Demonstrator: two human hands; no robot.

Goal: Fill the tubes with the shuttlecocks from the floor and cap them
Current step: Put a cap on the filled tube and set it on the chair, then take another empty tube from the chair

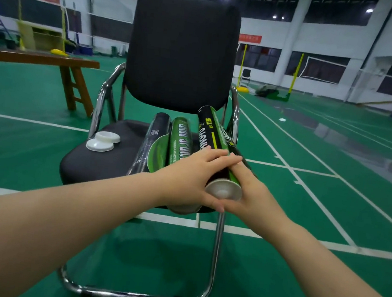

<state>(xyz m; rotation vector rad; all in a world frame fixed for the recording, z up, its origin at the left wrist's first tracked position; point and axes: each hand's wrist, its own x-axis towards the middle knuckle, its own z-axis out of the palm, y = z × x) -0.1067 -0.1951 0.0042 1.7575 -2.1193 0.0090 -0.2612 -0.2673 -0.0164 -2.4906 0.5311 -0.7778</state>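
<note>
- The step in hand looks like seating the round white plastic cap (224, 190) on the near, 6 o'clock end of the black-and-green cylindrical shuttlecock tube (212, 130), or laying that tube down once it is capped.
- To do it well, I would keep the tube in line with its neighbours and press evenly around the cap's rim, so that it goes on square rather than cocked. I would then check that no edge stands proud before letting go.
- The tube's far end tilts up toward 12 o'clock, against the back of the black fabric chair with chrome frame (106, 163). It rests on top of another tube at its 3 o'clock side.
- The left grip (194, 179) is closed around the tube, with its fingers laid over the top and its thumb under the capped end.
- The right grip (253, 195) wraps the tube from 3 o'clock. Its thumb meets the left thumb just below the cap.
- On the seat at 9 o'clock of the held tube lie a green tube (181, 139) and a dark glossy tube (153, 139), touching each other.
- Further toward 9 o'clock sit two loose white caps (103, 141), one overlapping the other.
- Whether the held tube is full cannot be told.
</note>
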